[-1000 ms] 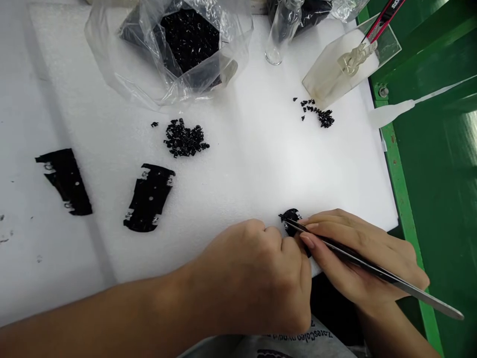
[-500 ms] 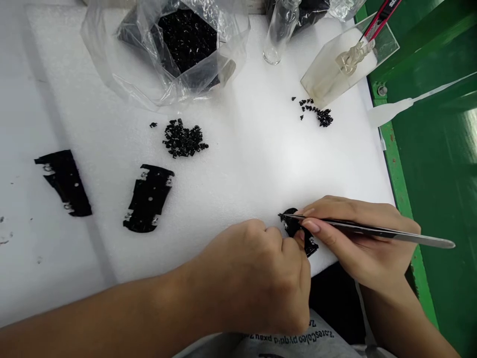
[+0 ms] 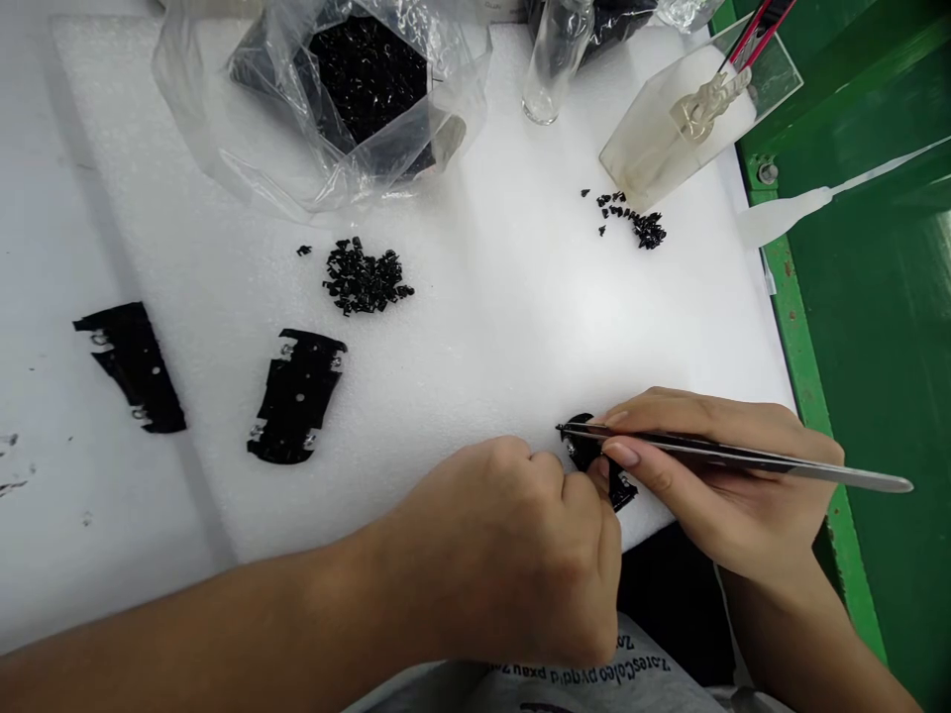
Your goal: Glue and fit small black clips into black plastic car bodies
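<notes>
My right hand [image 3: 732, 475] is closed around a pair of tweezers [image 3: 773, 460], their tips pointing left over the end of a black car-shaped plate [image 3: 581, 446]. A tiny black piece [image 3: 561, 430] shows at the tweezer tips. Curled into a fist, my left hand [image 3: 520, 550] pins this plate with its thumb and fingers, hiding part of it. Two similar black plates lie farther left, one on the white foam sheet [image 3: 298, 396] and one across its left edge [image 3: 138, 368].
Small black parts lie in a pile [image 3: 366, 277] and a smaller heap [image 3: 649, 230]. Behind them are a plastic bag [image 3: 245, 183] of black parts, a glass bottle [image 3: 548, 74] and a clear box [image 3: 654, 139] with a red-handled tool. A white dropper [image 3: 788, 218] is at right, beside a green frame.
Both hands and the tweezers keep nearly the same pose over the plate. The whole view shifts very slightly.
</notes>
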The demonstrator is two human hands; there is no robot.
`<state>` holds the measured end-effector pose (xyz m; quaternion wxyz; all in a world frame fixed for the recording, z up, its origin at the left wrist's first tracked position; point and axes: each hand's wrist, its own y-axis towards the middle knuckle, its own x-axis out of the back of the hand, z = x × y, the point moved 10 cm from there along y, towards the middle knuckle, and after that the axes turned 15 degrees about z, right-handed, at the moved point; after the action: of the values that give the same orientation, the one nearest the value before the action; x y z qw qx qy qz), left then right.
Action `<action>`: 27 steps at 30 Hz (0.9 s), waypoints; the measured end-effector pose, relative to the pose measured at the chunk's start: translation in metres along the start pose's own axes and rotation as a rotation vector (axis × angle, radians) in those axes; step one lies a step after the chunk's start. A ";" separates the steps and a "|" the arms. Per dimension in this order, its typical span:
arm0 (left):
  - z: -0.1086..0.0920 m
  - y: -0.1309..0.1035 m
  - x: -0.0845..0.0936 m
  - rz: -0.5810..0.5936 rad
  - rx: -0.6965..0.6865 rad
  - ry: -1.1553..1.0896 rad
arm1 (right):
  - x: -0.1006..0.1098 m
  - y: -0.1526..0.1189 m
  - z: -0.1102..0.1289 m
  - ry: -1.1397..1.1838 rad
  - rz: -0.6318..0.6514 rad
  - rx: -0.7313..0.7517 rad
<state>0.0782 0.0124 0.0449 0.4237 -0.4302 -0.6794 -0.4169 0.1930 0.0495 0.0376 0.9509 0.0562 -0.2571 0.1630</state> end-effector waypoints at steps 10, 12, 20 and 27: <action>0.001 0.000 0.000 -0.010 -0.001 -0.022 | -0.007 0.003 0.007 0.021 0.095 0.070; 0.001 -0.001 0.000 -0.010 0.006 -0.020 | -0.005 0.002 0.007 0.020 0.076 0.075; 0.001 -0.002 0.000 -0.009 0.000 -0.019 | -0.006 0.003 0.000 0.044 0.089 0.021; 0.004 0.001 0.001 -0.001 0.017 -0.022 | -0.006 0.003 -0.001 0.015 0.094 0.021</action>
<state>0.0783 0.0164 0.0454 0.4196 -0.4308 -0.6879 -0.4063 0.1873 0.0510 0.0342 0.9434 0.0530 -0.2506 0.2106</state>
